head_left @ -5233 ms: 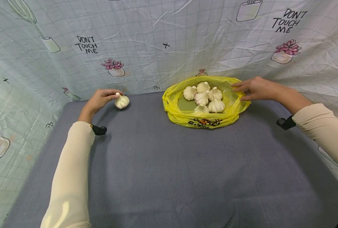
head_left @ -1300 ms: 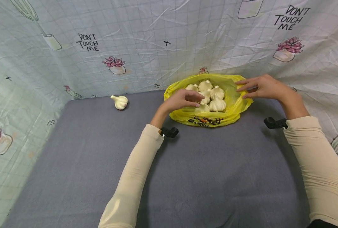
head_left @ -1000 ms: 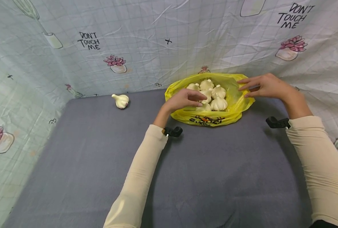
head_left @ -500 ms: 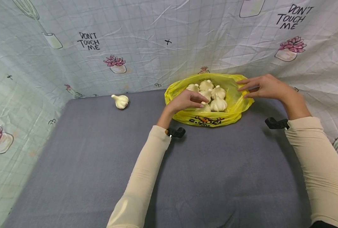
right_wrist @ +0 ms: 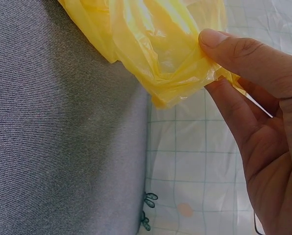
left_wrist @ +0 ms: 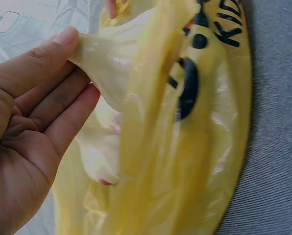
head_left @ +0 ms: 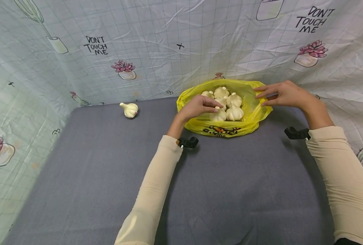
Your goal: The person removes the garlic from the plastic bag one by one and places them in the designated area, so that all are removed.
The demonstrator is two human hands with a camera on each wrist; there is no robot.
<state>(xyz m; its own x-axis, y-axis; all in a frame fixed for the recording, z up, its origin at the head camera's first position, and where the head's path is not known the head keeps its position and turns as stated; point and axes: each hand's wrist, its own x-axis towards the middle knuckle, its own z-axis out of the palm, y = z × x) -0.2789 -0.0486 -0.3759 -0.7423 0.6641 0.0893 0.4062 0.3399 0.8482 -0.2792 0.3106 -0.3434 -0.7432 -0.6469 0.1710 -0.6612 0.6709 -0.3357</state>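
Note:
My left hand [head_left: 197,108] reaches into the yellow plastic bag [head_left: 196,126] and pinches the stem of a garlic bulb [head_left: 218,115] at its front between thumb and fingers. In the left wrist view, the thumb lies on that garlic stem [left_wrist: 89,49], and the bag's wall covers much of the bulb. My right hand [head_left: 287,95] pinches the right rim of the bag, the plastic [right_wrist: 185,63] caught between thumb and fingers. Several more garlic bulbs [head_left: 234,113] sit in the bag around the held one. One garlic bulb [head_left: 130,110] lies alone at the table's back left.
Grey cloth covers the table [head_left: 138,163]. A printed curtain [head_left: 157,51] hangs right behind the bag and along the left side. Both wrists carry a black camera mount [head_left: 190,142].
My left hand has let go of the lone garlic bulb at the back left and moved right into the bag. It now holds a front bulb, slightly raised. My right hand stays at the rim.

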